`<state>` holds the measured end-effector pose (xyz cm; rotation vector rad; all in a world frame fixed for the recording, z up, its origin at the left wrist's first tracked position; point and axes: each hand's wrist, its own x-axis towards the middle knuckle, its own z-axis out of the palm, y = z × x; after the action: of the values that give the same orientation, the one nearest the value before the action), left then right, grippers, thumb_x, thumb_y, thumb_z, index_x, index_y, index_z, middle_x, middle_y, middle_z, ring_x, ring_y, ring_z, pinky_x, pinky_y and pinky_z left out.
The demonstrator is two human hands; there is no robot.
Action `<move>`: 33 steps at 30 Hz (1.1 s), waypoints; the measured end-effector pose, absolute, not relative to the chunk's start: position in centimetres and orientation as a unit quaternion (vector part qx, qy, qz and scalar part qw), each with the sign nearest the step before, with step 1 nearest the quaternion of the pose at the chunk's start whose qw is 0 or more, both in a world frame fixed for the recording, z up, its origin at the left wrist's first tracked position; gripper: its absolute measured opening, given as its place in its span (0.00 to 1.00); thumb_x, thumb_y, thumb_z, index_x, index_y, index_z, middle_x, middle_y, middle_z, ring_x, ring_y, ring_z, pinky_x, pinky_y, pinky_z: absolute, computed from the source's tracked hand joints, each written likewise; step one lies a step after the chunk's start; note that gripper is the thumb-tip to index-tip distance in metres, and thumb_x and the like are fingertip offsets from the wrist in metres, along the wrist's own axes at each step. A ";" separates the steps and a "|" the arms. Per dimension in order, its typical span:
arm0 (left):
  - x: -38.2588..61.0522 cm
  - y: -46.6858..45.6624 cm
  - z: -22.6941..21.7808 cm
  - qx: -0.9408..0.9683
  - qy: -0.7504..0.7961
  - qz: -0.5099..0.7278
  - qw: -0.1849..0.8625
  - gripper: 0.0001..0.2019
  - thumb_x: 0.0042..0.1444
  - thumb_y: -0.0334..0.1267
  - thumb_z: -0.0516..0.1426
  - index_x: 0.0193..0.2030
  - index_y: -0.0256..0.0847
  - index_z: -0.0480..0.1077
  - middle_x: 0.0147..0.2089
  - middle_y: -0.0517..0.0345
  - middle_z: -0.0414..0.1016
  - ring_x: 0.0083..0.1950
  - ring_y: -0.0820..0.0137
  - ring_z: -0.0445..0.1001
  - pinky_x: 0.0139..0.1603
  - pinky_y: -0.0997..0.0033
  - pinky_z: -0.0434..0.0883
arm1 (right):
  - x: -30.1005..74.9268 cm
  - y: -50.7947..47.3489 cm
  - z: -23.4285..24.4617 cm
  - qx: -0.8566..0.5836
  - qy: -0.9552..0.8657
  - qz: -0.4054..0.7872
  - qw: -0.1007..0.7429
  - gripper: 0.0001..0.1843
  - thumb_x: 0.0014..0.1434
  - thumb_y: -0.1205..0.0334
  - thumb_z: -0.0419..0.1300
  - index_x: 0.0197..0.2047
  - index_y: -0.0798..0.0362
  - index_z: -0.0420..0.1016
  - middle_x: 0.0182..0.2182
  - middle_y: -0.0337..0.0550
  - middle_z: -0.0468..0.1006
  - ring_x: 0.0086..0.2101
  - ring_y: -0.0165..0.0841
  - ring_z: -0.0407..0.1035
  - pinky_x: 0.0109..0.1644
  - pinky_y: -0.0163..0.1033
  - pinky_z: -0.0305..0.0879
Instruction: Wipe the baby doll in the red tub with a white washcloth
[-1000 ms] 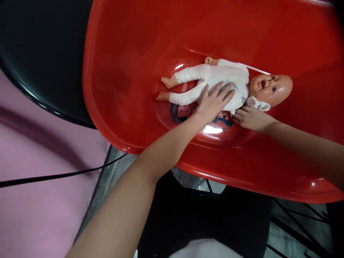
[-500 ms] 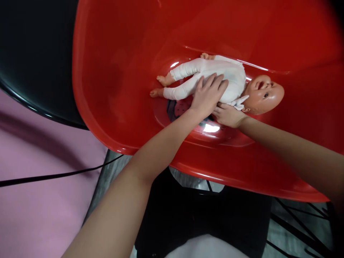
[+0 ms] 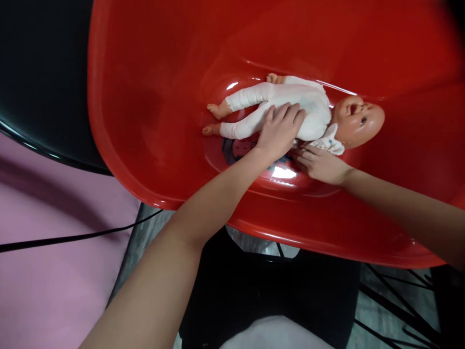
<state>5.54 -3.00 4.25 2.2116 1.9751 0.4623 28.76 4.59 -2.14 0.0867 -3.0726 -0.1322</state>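
A baby doll (image 3: 290, 94) in a white suit lies on its back in a red plastic tub (image 3: 152, 97), its bald head (image 3: 361, 123) to the right and bare feet to the left. My left hand (image 3: 281, 131) rests on the doll's near side and belly, fingers a little spread. By the doll's near shoulder, my right hand (image 3: 323, 165) has its fingers closed at the near arm, which they mostly hide. Bunched white dotted cloth (image 3: 329, 141) sticks up between that hand and the doll's neck. The doll's far hand (image 3: 275, 78) is free.
A dark printed picture (image 3: 240, 149) shows on the tub floor, partly beneath the doll. Left of the tub is a glossy black rounded surface (image 3: 43, 97) above a pink surface (image 3: 47, 281). A black cord (image 3: 83, 237) runs toward the tub; thin black bars (image 3: 395, 305) stand at lower right.
My right hand has shifted slightly right and toward me, and more of the bunched cloth shows by the neck. The left hand stays on the doll's body.
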 end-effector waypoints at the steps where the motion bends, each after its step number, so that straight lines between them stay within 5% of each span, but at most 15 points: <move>1: 5.6 -3.0 4.3 0.735 0.657 0.151 0.075 0.32 0.72 0.27 0.39 0.79 0.35 0.63 0.82 0.48 0.62 0.82 0.55 0.55 0.83 0.45 0.51 | 27.9 4.0 -2.0 0.060 -0.996 -0.063 0.029 0.26 0.73 0.75 0.51 0.68 0.62 0.78 0.60 0.59 0.83 0.65 0.44 0.72 0.74 0.55 0.68; 12: 5.6 -2.7 3.6 0.722 0.661 0.173 0.104 0.32 0.74 0.29 0.37 0.79 0.37 0.64 0.83 0.51 0.61 0.82 0.54 0.54 0.84 0.43 0.49 | 23.8 5.8 -4.2 0.046 -0.996 -0.072 0.029 0.25 0.73 0.74 0.50 0.66 0.61 0.80 0.58 0.56 0.84 0.64 0.47 0.74 0.72 0.56 0.69; 22: 5.5 -2.9 2.9 0.721 0.652 0.181 0.145 0.28 0.75 0.35 0.50 0.80 0.49 0.60 0.83 0.60 0.60 0.83 0.53 0.48 0.85 0.41 0.43 | 30.4 6.6 -2.7 0.013 -0.998 -0.054 0.013 0.39 0.74 0.75 0.48 0.85 0.54 0.51 0.70 0.56 0.75 0.69 0.43 0.70 0.73 0.56 0.68; 29: 5.4 -3.1 2.7 0.730 0.660 0.146 0.098 0.27 0.78 0.30 0.41 0.80 0.37 0.61 0.83 0.51 0.59 0.81 0.56 0.51 0.82 0.48 0.48 | 24.1 3.3 -3.0 0.069 -0.996 -0.053 0.013 0.28 0.74 0.76 0.50 0.70 0.53 0.76 0.62 0.49 0.83 0.65 0.39 0.74 0.74 0.54 0.69; 33: 5.6 -3.1 3.2 0.725 0.666 0.127 0.120 0.28 0.79 0.32 0.41 0.81 0.41 0.60 0.83 0.54 0.59 0.82 0.57 0.48 0.83 0.47 0.45 | 22.7 4.1 -4.0 -0.001 -0.999 0.043 0.012 0.24 0.75 0.73 0.50 0.60 0.48 0.84 0.56 0.46 0.87 0.62 0.41 0.77 0.72 0.53 0.71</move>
<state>5.55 -3.13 3.18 2.1196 1.9456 0.3714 22.66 4.06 -3.99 -0.0018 -3.1153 0.1338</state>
